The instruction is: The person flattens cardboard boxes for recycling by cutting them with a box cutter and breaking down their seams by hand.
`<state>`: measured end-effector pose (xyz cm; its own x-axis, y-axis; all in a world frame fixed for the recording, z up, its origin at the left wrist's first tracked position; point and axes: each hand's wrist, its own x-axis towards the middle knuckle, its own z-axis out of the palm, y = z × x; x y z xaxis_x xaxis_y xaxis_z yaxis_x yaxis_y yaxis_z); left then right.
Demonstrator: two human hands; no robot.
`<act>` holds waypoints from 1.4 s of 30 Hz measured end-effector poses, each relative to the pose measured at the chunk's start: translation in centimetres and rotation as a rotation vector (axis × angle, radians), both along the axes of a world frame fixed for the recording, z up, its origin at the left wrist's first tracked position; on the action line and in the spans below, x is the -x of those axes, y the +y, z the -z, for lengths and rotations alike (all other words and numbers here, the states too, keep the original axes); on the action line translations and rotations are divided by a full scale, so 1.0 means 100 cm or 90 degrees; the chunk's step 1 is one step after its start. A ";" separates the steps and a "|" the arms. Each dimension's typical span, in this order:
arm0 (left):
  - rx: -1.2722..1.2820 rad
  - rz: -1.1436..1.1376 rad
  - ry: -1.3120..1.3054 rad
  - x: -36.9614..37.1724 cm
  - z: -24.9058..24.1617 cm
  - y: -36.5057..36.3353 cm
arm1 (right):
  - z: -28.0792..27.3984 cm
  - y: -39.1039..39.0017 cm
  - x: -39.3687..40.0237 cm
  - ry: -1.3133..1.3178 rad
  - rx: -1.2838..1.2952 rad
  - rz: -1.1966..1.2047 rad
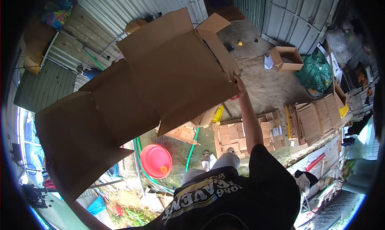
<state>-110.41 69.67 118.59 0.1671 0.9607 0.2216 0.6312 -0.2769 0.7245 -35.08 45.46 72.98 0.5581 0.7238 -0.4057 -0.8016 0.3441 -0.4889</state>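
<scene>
A large unfolded cardboard box [168, 65] hangs opened out in front of me, stretching from the upper middle to the lower left. At its right edge, near a corner flap, my right hand [239, 87] is closed on the cardboard, with something red beside the fingers. My left arm reaches up from the bottom toward the lower left end of the cardboard, and the left hand is hidden behind it. Below the cardboard, flattened cardboard pieces [230, 136] lie on the ground near my feet.
A pink basin [156, 161] and a green hose [191, 150] are on the ground below. At the right are stacked flat cardboard [321, 118], a green sack [315, 74] and an open box [287, 59]. Corrugated metal panels [160, 3] stand at the back.
</scene>
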 end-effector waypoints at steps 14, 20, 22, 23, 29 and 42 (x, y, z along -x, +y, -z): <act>0.062 0.015 -0.075 -0.006 0.017 -0.004 | -0.185 -0.039 0.013 -1.159 0.207 -0.033; 0.118 0.055 -0.134 -0.020 0.050 0.015 | -0.144 -0.027 0.041 -1.059 0.131 -0.129; 0.137 0.065 -0.128 -0.014 0.047 0.015 | -0.145 -0.016 0.041 -1.161 0.267 -0.083; 0.133 0.066 -0.102 -0.010 0.043 0.015 | -0.145 -0.010 0.044 -1.110 0.233 0.048; -0.145 -0.167 0.458 -0.077 0.032 -0.011 | -0.132 0.015 0.029 -1.073 0.272 0.249; -0.611 0.684 0.472 -0.486 0.161 0.080 | -0.133 -0.018 0.030 -1.116 0.340 0.177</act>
